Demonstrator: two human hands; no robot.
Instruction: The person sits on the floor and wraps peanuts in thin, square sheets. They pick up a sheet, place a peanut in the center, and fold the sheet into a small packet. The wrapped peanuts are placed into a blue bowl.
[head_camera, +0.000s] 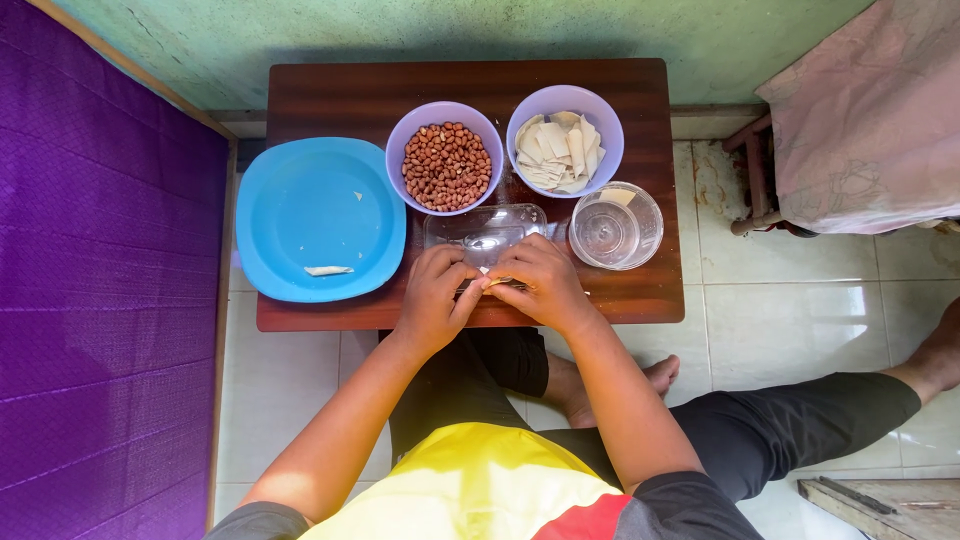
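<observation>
Pinching a small wrapper piece (492, 283), both hands (490, 285) work before bowls of peanuts (446, 165) and wrappers (560, 150).

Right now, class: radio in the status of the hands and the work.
Left hand and right hand together, fingers pinching small pale wrapper piece. Peanut bowl, wrapper bowl beyond. One roll on blue plate. Nothing obstructing.

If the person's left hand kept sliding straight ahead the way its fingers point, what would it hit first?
Probably the clear plastic tray just beyond the left hand; behind that stands the purple bowl of peanuts. Height above the table is unclear.
</observation>
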